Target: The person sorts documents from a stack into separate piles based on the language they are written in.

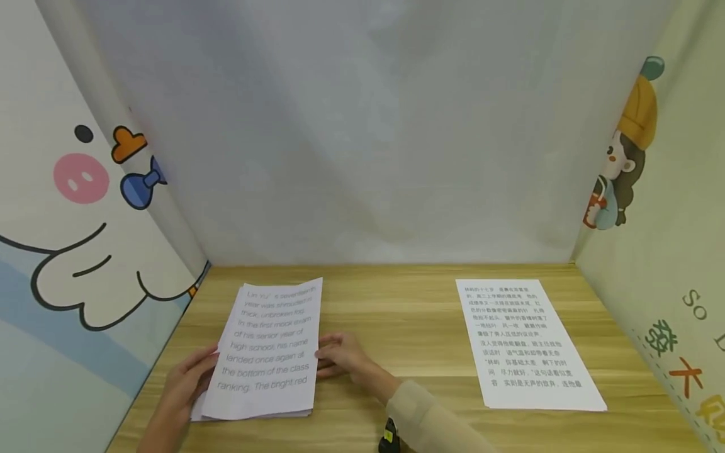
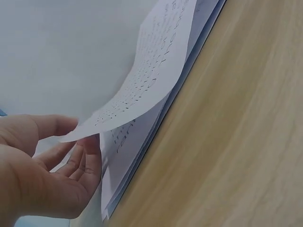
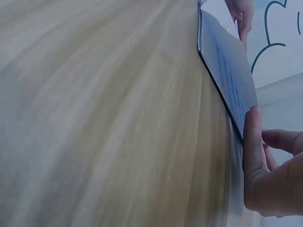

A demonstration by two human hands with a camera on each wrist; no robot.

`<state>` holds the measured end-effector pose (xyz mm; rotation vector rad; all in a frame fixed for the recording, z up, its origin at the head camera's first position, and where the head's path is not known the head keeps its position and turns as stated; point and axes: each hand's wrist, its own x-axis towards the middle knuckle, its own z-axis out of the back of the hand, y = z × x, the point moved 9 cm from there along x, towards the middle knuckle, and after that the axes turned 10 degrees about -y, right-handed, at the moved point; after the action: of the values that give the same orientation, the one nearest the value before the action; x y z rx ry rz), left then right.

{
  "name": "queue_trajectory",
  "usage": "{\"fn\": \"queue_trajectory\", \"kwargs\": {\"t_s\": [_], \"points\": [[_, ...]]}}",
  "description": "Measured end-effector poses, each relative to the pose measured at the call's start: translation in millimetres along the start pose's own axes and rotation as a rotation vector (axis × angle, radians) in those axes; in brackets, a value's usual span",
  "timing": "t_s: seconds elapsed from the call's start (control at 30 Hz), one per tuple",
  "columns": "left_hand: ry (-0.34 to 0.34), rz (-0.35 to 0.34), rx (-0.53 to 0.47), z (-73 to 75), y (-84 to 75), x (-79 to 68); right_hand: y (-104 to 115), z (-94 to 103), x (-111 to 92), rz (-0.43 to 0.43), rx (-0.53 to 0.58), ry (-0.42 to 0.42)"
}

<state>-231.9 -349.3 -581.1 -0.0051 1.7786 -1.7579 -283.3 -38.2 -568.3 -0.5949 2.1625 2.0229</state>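
Observation:
A stack of printed white sheets lies on the left of the table, its top sheet of paper [image 1: 266,352] printed with large English text. My left hand [image 1: 184,384] pinches the left edge of that top sheet between thumb and fingers. In the left wrist view the sheet [image 2: 142,90] curves up off the page beneath it, and the left hand [image 2: 52,175] holds its corner. On the opposite side, my right hand [image 1: 342,355] pinches the sheet's right edge. The right wrist view has the right hand [image 3: 272,175] with thumb and fingers at the paper's edge.
Farther right on the wood-grain table [image 1: 396,302] lies another sheet [image 1: 527,346] with Chinese text. A small black object [image 1: 389,436] with a yellow label is beside the right sleeve [image 1: 430,418]. A pale back wall [image 1: 362,138] and cartoon-printed side panels enclose the table.

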Motion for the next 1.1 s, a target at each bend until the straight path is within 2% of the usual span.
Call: {"fn": "queue_trajectory", "kwargs": {"t_s": [0.2, 0.43, 0.53, 0.7, 0.87, 0.97, 1.1], "points": [[-0.053, -0.024, 0.034, 12.9, 3.4, 3.1, -2.6, -10.8, -1.7, -0.019, 0.015, 0.012], [-0.102, -0.070, 0.111, 20.2, -1.3, 9.6, -1.4, -11.4, -3.1, 0.004, -0.006, 0.016], [-0.109, -0.091, 0.148, 22.2, -2.6, 10.5, 0.4, -10.6, -4.4, 0.010, -0.026, 0.039], [-0.109, -0.097, 0.141, 25.4, 0.0, 9.3, 2.8, -8.1, -5.7, 0.027, -0.075, 0.093], [-0.110, -0.113, 0.145, 24.1, -1.4, 6.6, 3.9, 4.6, -9.2, 0.049, -0.124, 0.171], [-0.125, -0.134, 0.183, 23.0, -8.5, 2.7, 8.1, 17.9, -12.6, 0.056, -0.158, 0.215], [-0.113, -0.165, 0.211, 20.4, -22.2, -6.4, 18.1, 35.9, -18.1, 0.080, -0.201, 0.240]]}}
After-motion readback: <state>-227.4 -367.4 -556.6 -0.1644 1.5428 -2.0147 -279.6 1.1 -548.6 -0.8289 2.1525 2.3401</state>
